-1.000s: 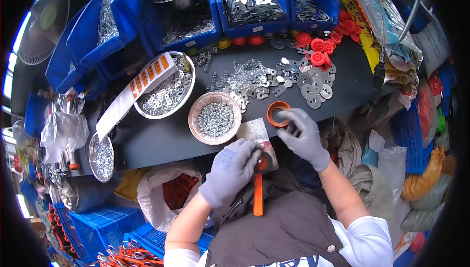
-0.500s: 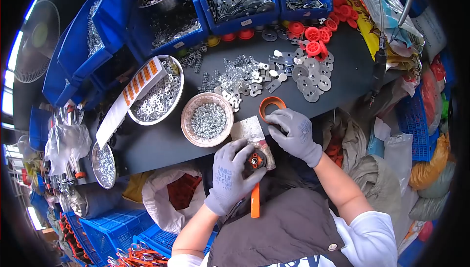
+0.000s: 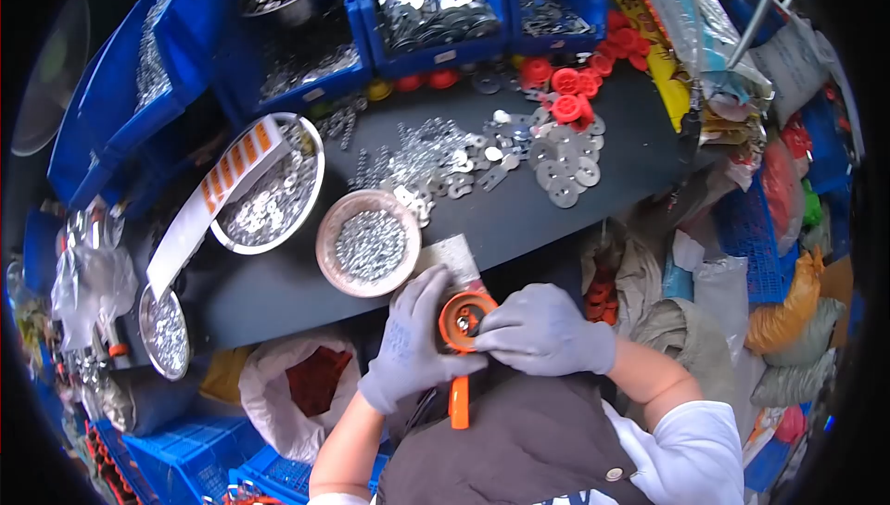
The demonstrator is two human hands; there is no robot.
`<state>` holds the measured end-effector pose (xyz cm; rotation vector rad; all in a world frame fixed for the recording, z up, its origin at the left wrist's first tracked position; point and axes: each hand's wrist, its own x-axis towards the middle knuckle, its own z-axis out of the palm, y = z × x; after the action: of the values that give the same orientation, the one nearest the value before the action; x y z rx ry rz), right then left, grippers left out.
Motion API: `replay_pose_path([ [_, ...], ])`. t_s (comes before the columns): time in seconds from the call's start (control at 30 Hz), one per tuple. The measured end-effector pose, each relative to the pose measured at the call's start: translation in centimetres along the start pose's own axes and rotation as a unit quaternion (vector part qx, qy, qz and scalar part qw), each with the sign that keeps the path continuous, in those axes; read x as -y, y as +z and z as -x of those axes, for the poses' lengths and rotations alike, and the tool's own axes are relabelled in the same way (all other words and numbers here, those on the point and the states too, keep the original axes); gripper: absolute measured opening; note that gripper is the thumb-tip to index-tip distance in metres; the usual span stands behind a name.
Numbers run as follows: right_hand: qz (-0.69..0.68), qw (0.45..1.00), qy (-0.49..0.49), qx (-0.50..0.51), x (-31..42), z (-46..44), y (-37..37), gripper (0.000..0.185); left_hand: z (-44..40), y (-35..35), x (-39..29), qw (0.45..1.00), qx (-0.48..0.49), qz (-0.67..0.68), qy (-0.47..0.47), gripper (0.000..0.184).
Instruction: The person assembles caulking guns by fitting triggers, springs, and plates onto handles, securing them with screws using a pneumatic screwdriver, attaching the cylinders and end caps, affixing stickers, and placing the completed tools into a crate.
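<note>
Both hands wear grey gloves and meet at the table's front edge. My left hand (image 3: 408, 343) is closed round the left side of an orange-handled tool (image 3: 459, 401), whose handle points down toward my body. Over the tool's round head lies an orange ring (image 3: 466, 321), with dark and metal parts showing inside it. My right hand (image 3: 542, 331) pinches the ring's right side. Just beyond the hands a pale flat block (image 3: 451, 259) sits at the edge, beside a patterned bowl (image 3: 368, 244) of small metal pieces.
A white-rimmed bowl (image 3: 315, 192) of metal plates, with a label strip (image 3: 211, 192) across it, stands left. Springs (image 3: 431, 148), metal discs (image 3: 563, 160) and red wheels (image 3: 567, 88) lie farther back, before blue bins (image 3: 436, 58). A white sack (image 3: 264, 394) is below left.
My right hand has picked up the orange ring from the table and brought it onto the tool's head at my left hand. The whole view has shifted slightly.
</note>
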<state>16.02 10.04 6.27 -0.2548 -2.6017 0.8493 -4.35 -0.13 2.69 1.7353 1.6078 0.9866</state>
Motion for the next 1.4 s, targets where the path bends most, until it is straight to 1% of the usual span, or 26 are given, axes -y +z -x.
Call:
replay_pose_path([
  [0.07,-0.014,0.999,0.007,0.047,-0.5,0.2,0.6,0.019,0.0,0.1,-0.8,1.0,-0.008,-0.008,-0.006,0.096],
  [0.1,-0.031,0.997,0.011,0.064,-0.6,0.3,0.4,0.019,-0.5,-0.1,-0.8,0.999,0.014,-0.046,0.024,0.091],
  [0.17,-0.103,0.994,0.02,0.004,-1.1,-0.4,-1.2,0.017,-0.2,0.7,-0.1,0.999,-0.022,-0.039,0.006,0.082],
  [0.2,-0.114,0.991,0.04,-0.065,-1.6,-0.8,-2.4,0.021,-0.3,0.7,-0.1,0.999,-0.025,-0.037,0.01,0.082],
  [0.23,-0.049,0.982,0.088,-0.16,-2.7,-0.5,-3.1,0.021,-0.4,0.6,-0.3,0.999,-0.034,-0.036,0.012,0.079],
  [0.27,0.037,0.958,0.174,-0.227,-4.1,0.0,-3.7,0.019,-0.5,0.6,-0.4,0.998,-0.041,-0.035,0.014,0.076],
  [0.3,0.105,0.913,0.266,-0.29,-6.3,0.8,-3.7,0.017,-0.5,0.7,-0.4,0.999,-0.041,-0.033,0.015,0.076],
  [0.33,0.122,0.864,0.397,-0.283,-7.1,1.0,-4.3,0.021,-0.5,0.7,-0.4,0.999,-0.037,-0.026,0.012,0.076],
  [0.43,0.288,0.833,0.424,-0.211,-10.6,2.4,-3.8,0.035,-0.7,0.6,-0.2,0.999,-0.038,-0.023,0.013,0.078],
  [0.47,0.285,0.836,0.421,-0.208,-10.6,2.2,-3.6,0.035,-0.5,0.7,-0.1,0.999,-0.037,-0.026,0.015,0.078],
  [0.53,0.369,0.821,0.398,-0.175,-10.4,1.6,-3.3,0.038,-0.4,1.0,0.1,0.999,-0.044,-0.026,0.012,0.078],
  [0.57,0.364,0.825,0.397,-0.171,-10.8,1.5,-3.2,0.038,-0.4,1.0,0.2,0.998,-0.048,-0.026,0.014,0.078],
  [0.6,0.326,0.845,0.368,-0.211,-11.4,1.6,-3.4,0.036,-0.3,1.0,0.0,0.998,-0.052,-0.031,0.012,0.078],
  [0.63,0.287,0.862,0.337,-0.249,-11.7,1.5,-3.2,0.034,-0.3,1.0,0.0,0.998,-0.047,-0.028,0.003,0.078],
  [0.67,0.21,0.866,0.355,-0.283,-10.5,0.3,-3.3,0.024,-0.2,1.0,0.0,0.999,-0.044,-0.023,0.003,0.078],
  [0.7,0.205,0.87,0.35,-0.28,-8.2,-0.6,-3.3,0.024,-0.2,1.0,0.0,0.999,-0.042,-0.019,0.003,0.079],
  [0.77,-0.103,0.876,0.396,-0.254,-2.7,-1.8,-2.8,0.014,-0.1,0.7,0.1,0.999,-0.045,-0.015,0.0,0.079],
  [0.8,-0.016,0.946,0.243,-0.215,-1.6,-1.6,-2.2,0.014,-0.2,0.7,0.1,0.999,-0.038,-0.006,0.003,0.079],
  [0.83,0.071,0.98,0.083,-0.169,-0.7,-1.6,-1.8,0.014,-0.2,0.9,0.2,0.999,-0.043,-0.007,-0.001,0.079],
  [0.9,0.044,0.995,-0.004,-0.087,1.5,-2.9,-1.8,0.019,-0.1,1.2,0.4,0.999,-0.048,-0.012,0.003,0.078],
  [0.93,0.055,0.998,-0.012,-0.041,1.5,-2.8,-1.5,0.021,-0.2,1.2,0.4,0.999,-0.05,-0.008,0.004,0.077],
  [0.97,0.09,0.995,-0.01,-0.033,1.3,-2.3,-0.7,0.023,-0.1,1.3,0.5,0.999,-0.052,-0.009,0.001,0.077],
  [1.1,0.09,0.994,-0.027,0.047,0.5,-2.1,-0.1,0.027,-0.1,1.2,0.6,0.998,-0.057,-0.01,0.006,0.078],
  [1.3,0.087,0.996,-0.031,0.006,0.3,-1.8,0.2,0.027,-0.1,1.3,0.7,0.999,-0.05,-0.004,0.01,0.08],
  [1.37,0.057,0.996,-0.052,-0.041,-0.4,-1.8,-2.0,0.025,0.1,0.9,0.1,0.999,-0.042,-0.018,0.002,0.088],
  [1.4,0.117,0.985,0.0,-0.127,-0.7,-1.2,-3.6,0.025,0.3,0.1,-0.3,1.0,-0.028,-0.011,-0.005,0.09],
])
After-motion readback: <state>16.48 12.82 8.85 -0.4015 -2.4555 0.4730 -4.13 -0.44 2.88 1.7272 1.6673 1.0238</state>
